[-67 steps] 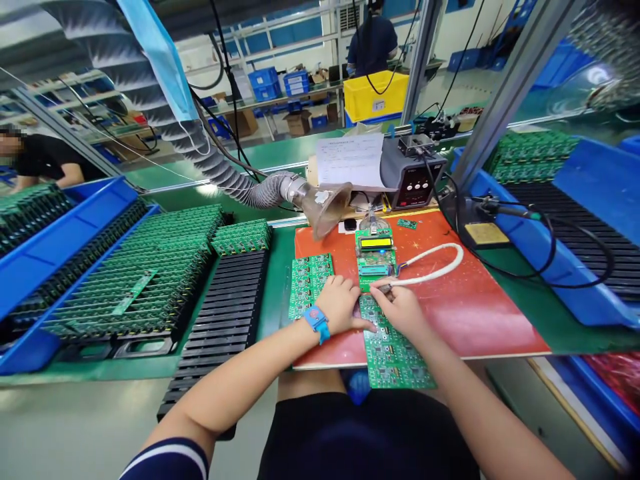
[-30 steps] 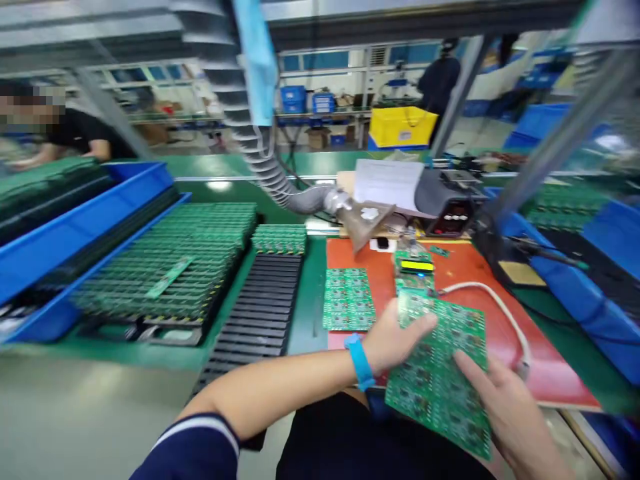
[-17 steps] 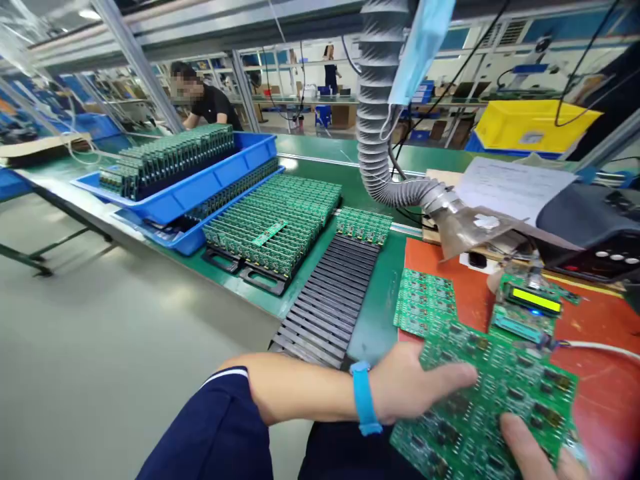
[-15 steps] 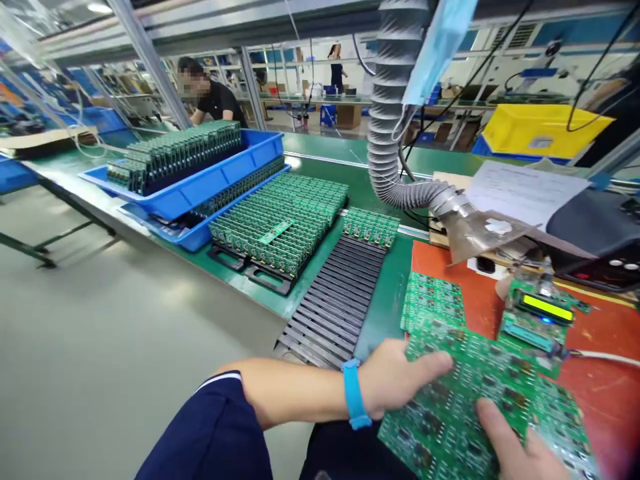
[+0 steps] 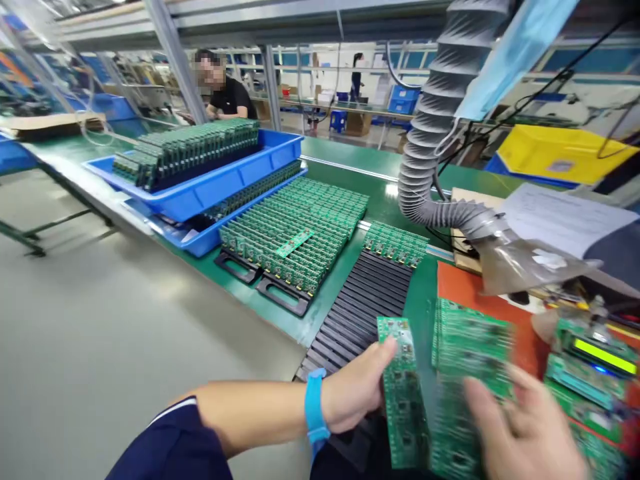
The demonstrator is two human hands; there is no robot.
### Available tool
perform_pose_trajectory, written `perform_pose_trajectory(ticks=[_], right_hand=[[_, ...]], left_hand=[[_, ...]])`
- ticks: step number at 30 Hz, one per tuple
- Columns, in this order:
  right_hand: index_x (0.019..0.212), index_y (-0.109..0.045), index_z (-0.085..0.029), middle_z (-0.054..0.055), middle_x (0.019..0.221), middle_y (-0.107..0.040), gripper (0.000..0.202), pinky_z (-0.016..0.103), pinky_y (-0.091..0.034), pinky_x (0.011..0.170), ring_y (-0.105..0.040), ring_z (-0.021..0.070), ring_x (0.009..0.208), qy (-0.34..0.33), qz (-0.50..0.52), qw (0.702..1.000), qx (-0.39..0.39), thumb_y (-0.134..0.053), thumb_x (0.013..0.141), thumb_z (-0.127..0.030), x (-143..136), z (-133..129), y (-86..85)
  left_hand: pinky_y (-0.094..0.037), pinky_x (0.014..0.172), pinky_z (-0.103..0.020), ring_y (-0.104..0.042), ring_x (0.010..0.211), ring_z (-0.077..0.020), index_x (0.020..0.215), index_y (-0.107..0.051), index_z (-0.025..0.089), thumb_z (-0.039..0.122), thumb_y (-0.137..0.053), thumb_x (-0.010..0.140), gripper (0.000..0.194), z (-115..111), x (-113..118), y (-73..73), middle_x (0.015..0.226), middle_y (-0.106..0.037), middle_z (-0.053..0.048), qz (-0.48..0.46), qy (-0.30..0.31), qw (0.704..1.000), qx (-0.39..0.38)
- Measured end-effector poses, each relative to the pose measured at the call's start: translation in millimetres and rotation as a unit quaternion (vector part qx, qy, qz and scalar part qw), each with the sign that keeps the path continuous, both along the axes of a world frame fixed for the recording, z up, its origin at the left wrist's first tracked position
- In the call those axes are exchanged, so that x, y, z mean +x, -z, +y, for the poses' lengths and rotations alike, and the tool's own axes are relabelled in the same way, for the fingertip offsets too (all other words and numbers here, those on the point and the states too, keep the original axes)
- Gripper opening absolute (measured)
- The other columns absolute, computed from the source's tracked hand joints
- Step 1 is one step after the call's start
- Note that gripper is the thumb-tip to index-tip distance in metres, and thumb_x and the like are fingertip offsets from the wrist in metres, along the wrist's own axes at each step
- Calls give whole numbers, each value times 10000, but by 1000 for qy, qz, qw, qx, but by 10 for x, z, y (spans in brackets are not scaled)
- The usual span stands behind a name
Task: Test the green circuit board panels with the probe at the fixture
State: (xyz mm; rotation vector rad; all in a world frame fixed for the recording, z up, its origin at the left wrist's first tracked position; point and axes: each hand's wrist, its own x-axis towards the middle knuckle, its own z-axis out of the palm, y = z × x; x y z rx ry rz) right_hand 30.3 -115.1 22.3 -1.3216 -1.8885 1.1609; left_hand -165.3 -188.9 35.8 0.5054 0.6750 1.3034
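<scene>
My left hand, with a blue band at the wrist, is closed on a narrow green circuit board, thumb on its upper face. Just to the right, my right hand grips a wider green circuit board panel, smeared by motion; its fingers are partly hidden. A gap shows between the two boards. Behind the right hand's panel lie more circuit boards on the orange mat. Left of these, a black slotted rack holds a row of upright boards at its far end.
Racks full of upright boards stand left of centre, one loose board on top. Beyond are stacked blue trays. A grey duct hose hangs at right, near a lit display device and a yellow bin. A person sits opposite.
Both hands were on one large panel; now each holds a separate board. My left hand has moved left with the narrow one. The camera view has turned slightly left.
</scene>
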Motion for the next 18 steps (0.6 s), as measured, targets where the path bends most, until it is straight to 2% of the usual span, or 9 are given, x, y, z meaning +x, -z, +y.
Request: perform_pose_trajectory(ticks=[1, 3, 5, 9, 12, 14, 15, 17, 18], right_hand=[[1281, -486, -296, 83, 884, -683, 541, 383, -541, 562, -662, 284, 752, 42, -32, 997, 52, -570, 824, -573, -166, -100, -42], [1189, -584, -283, 104, 998, -674, 447, 439, -548, 705, -653, 309, 880, -56, -58, 988, 132, -534, 842, -561, -446, -226, -136], [1087, -651, -273, 125, 1125, -627, 393, 497, -510, 823, -615, 331, 994, -43, -60, 967, 246, -499, 858, -553, -530, -191, -217], [1017, -659, -221, 132, 1104, -624, 418, 500, -454, 933, -595, 316, 1046, -6, -163, 948, 272, -441, 887, -553, -34, 304, -162], [1144, -605, -113, 178, 1068, -637, 615, 514, -458, 908, -617, 350, 993, 10, -295, 936, 193, -453, 843, -627, 443, 797, 74], [1186, -574, -36, 223, 1044, -645, 739, 518, -463, 880, -620, 382, 984, 22, -344, 926, 155, -464, 809, -662, 599, 1060, 232], [1203, -559, -22, 216, 1008, -661, 771, 495, -479, 851, -636, 371, 949, 14, -340, 932, 124, -468, 798, -671, 625, 1158, 293], [1188, -561, -18, 177, 886, -690, 801, 448, -506, 768, -665, 347, 855, -4, -316, 945, 79, -514, 745, -684, 611, 1285, 369], [1156, -577, -30, 146, 807, -693, 795, 428, -510, 723, -673, 337, 799, -13, -302, 951, 66, -549, 708, -685, 591, 1322, 385]], left_hand=[[-429, 995, -402, -565, 1150, -254, 1255, -556, 218, 702, -517, 809, 660, -18, 3, 10, 1179, -632, -84, -15, 19, 1000, -8], [-416, 1012, -397, -547, 1174, -255, 1269, -543, 219, 663, -557, 811, 638, -40, 9, 52, 1227, -607, -87, -29, 15, 999, -28], [-428, 1000, -390, -549, 1171, -253, 1282, -523, 232, 516, -666, 802, 575, -50, -12, 96, 1247, -594, -86, -21, -22, 998, -47], [-473, 944, -397, -569, 1138, -248, 1290, -487, 252, 380, -664, 828, 511, 9, -239, 55, 1253, -586, -82, 67, -40, 995, -58], [-452, 981, -382, -555, 1153, -230, 1253, -506, 202, 374, -586, 871, 426, 205, -570, -155, 1223, -599, -80, 285, -58, 957, 19], [-439, 993, -352, -557, 1138, -214, 1175, -551, 178, 315, -564, 874, 331, 417, -799, -352, 1183, -614, -66, 508, -83, 851, 102], [-470, 935, -334, -594, 1060, -205, 1145, -558, 174, 286, -553, 877, 290, 540, -896, -450, 1122, -635, -61, 621, -95, 770, 111], [-502, 812, -298, -640, 898, -185, 1157, -535, 180, 269, -524, 905, 268, 810, -1024, -606, 979, -667, -40, 817, -85, 562, 95], [-495, 814, -301, -645, 890, -192, 1153, -542, 189, 232, -529, 901, 256, 950, -1052, -654, 954, -673, -35, 845, -70, 522, 95]])
